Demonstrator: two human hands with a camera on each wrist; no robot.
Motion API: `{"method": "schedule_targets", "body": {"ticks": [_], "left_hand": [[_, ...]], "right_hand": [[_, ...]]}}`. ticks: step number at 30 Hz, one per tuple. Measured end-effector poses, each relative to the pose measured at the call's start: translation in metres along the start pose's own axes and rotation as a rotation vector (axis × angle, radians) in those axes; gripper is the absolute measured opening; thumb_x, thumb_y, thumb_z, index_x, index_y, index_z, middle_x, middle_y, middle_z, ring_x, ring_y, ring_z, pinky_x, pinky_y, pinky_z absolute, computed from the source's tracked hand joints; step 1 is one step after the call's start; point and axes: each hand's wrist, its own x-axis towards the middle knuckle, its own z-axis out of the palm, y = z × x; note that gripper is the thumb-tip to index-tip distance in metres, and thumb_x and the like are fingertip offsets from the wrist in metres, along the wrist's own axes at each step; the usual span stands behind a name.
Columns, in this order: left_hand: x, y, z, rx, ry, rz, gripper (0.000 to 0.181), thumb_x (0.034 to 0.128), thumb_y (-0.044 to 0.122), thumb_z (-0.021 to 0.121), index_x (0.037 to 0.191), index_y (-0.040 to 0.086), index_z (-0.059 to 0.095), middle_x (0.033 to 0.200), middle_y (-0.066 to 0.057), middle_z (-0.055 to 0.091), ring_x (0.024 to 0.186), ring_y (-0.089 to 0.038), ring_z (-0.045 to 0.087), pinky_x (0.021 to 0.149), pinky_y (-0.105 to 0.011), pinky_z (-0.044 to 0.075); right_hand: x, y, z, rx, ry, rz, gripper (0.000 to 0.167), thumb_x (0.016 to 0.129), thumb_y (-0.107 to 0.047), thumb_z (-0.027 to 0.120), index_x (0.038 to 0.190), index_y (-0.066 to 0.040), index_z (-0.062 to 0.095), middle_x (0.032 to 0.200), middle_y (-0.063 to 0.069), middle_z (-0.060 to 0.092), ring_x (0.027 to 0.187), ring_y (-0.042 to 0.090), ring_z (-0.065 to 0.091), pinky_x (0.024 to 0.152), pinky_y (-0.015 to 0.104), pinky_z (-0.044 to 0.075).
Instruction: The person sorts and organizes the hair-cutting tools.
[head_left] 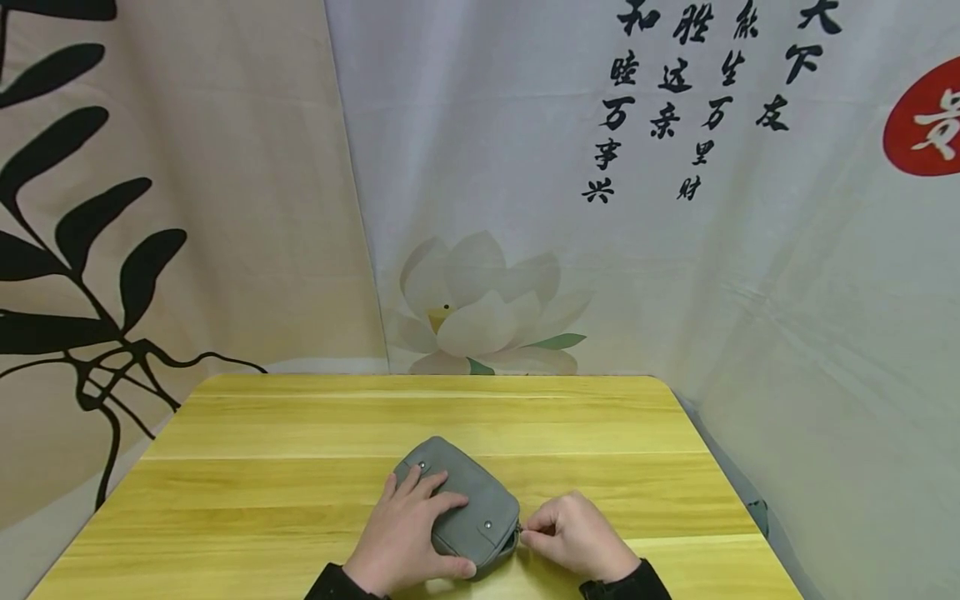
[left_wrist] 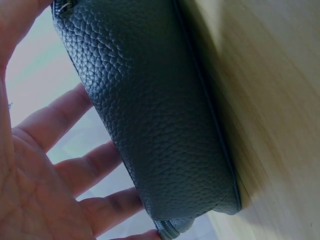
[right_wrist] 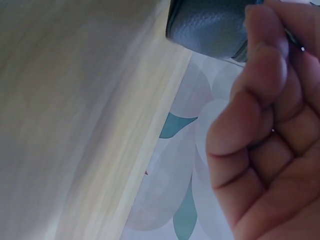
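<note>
A grey pebbled-leather pouch (head_left: 468,492) lies on the wooden table, and its zipper runs round the side. Spread over its top and left side is my left hand (head_left: 408,533), fingers fairly straight, thumb at the near edge. The left wrist view shows the pouch's side wall (left_wrist: 145,115) with the left fingers (left_wrist: 55,117) reaching across the top edge. At the pouch's right corner my right hand (head_left: 573,533) pinches the zipper pull (right_wrist: 295,39) between thumb and forefinger. Its other fingers are curled in. A small gap shows at the zipper near that corner; the inside is hidden.
The yellow wooden table (head_left: 300,467) extends around the pouch on all sides. Behind it hangs a pale cloth backdrop (head_left: 487,150) with a printed lotus and dark characters. A similar cloth (head_left: 825,333) stands along the right side.
</note>
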Motion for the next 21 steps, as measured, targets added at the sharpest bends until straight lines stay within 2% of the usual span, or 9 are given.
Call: {"method": "schedule_targets", "body": {"ticks": [10, 16, 21], "left_hand": [[0.0000, 0.0000, 0.0021, 0.013, 0.010, -0.002, 0.083, 0.0663, 0.080, 0.086, 0.133, 0.032, 0.073, 0.155, -0.013, 0.059, 0.150, -0.057, 0.042, 0.117, -0.085, 0.028], [-0.0009, 0.0009, 0.0017, 0.010, 0.012, 0.001, 0.083, 0.0666, 0.079, 0.087, 0.133, 0.031, 0.073, 0.155, -0.014, 0.059, 0.150, -0.057, 0.042, 0.117, -0.085, 0.027], [-0.0015, 0.0015, 0.0009, 0.006, 0.006, 0.004, 0.084, 0.0667, 0.080, 0.086, 0.134, 0.031, 0.073, 0.155, -0.014, 0.058, 0.150, -0.057, 0.041, 0.117, -0.085, 0.027]], "right_hand": [[0.0006, -0.0070, 0.0022, -0.059, 0.000, -0.044, 0.016, 0.090, -0.013, 0.084, 0.078, -0.023, 0.085, 0.072, -0.019, 0.074, 0.061, -0.016, 0.049, 0.053, 0.007, 0.043], [-0.0003, -0.0090, 0.0038, -0.068, -0.010, -0.069, 0.016, 0.089, -0.011, 0.084, 0.080, -0.023, 0.086, 0.073, -0.019, 0.074, 0.059, -0.020, 0.042, 0.051, 0.004, 0.038], [0.0001, -0.0098, 0.0056, -0.088, 0.002, -0.120, 0.016, 0.087, -0.009, 0.084, 0.080, -0.023, 0.086, 0.071, -0.019, 0.074, 0.059, -0.024, 0.037, 0.051, 0.002, 0.034]]}}
